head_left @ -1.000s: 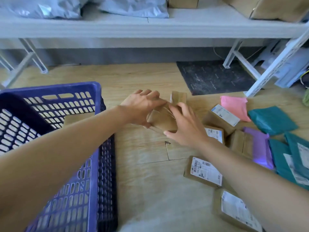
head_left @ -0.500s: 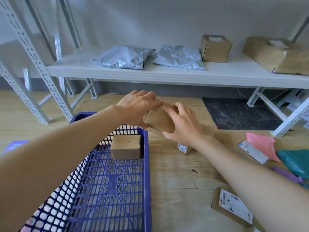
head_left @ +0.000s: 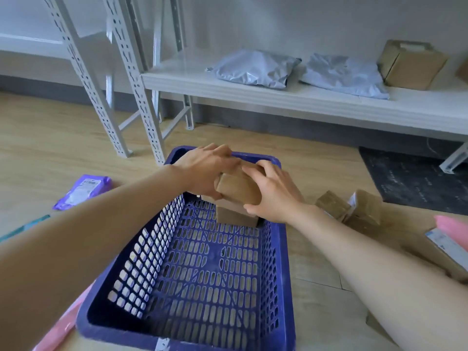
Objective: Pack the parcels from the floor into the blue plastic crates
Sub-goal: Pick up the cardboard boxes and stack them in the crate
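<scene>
The left grip and right grip both curl round a brown parcel above the blue crate. A second box sits inside, beneath it.

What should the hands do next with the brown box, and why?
Probably lower the brown box into the blue crate, beside the other box lying there. The left hand and right hand grip it just above the crate's far end, so it is nearly in place.
</scene>
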Motion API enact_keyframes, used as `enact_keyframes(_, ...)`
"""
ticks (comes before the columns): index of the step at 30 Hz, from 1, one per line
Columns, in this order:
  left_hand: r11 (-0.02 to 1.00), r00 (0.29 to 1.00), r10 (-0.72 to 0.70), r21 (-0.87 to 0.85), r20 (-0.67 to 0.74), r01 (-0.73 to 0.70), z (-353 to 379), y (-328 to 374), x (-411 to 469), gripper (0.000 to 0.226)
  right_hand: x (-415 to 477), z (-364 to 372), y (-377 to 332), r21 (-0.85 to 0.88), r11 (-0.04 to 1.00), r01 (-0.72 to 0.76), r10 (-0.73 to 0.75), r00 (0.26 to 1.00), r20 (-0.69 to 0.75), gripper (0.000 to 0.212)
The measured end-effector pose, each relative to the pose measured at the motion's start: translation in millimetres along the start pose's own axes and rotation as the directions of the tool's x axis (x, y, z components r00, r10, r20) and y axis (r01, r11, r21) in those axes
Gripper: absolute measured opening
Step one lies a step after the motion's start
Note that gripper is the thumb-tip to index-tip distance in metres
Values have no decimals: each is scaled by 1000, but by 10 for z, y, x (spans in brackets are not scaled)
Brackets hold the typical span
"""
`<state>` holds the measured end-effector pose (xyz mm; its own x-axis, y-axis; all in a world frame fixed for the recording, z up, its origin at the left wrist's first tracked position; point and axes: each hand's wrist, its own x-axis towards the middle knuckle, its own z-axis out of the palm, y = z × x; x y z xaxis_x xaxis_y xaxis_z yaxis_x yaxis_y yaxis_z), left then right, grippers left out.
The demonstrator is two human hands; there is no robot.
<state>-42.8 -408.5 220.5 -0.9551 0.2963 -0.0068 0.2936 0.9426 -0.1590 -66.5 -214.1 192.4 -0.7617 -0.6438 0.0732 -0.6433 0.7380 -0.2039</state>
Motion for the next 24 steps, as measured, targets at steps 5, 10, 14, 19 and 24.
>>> enact_keyframes(5,992,997,-27,-124,66,35,557,-50,-146,87,49,479,-119,-1,1000,-13,13,994,112,88)
enact_keyframes(10,976,991,-27,-211,129,54,1178,-13,-201,86,68,974,-120,-53,999,-15,27,972,234,90)
enact_keyframes(14,958,985,-24,-279,170,71,1593,32,-164,85,70,1292,-64,-67,997,-28,46,956,290,89)
enact_keyframes(19,945,972,-29,-309,232,102,1946,112,-57,85,121,1598,2,-86,991,-100,124,930,346,92)
enact_keyframes(24,933,974,-41,-339,223,117,2171,166,107,90,261,1795,82,-104,973,-205,229,912,342,96)
